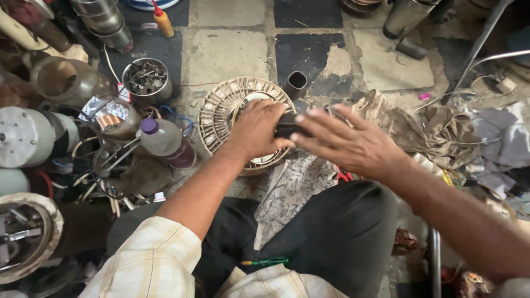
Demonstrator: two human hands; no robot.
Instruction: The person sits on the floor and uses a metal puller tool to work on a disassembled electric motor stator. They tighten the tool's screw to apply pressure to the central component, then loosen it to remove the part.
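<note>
While I watch from far away through the head camera, I see 2 hands meet over a round motor part (221, 113) with paper slots all around its rim. It lies flat on the tiled floor (232, 52), right in front of the knees.

My left hand (258, 131) is curled tight around a small dark block (287, 126). Only 1 end of the block shows, so I cannot tell what it is. The hand rests on top of the round part and hides its middle.

My right hand (345, 144) lies flat, fingers (323, 118) stretched out straight. The fingertips touch the free end of the dark block. This hand grips nothing; it just presses or pats.

I think a few things could go wrong. The block could slip out sideways, because only 1 hand really has it. A hard push could bend or tear the thin paper slots under the left hand. The round part could also slide on the floor, since nothing pins it down.

A plastic bottle with a purple cap (163, 138) stands just left of the round part, and a tin of old screws (146, 80) sits behind it. A fast elbow could knock the bottle over. Crumpled rags (436, 129) lie to the right.
</note>
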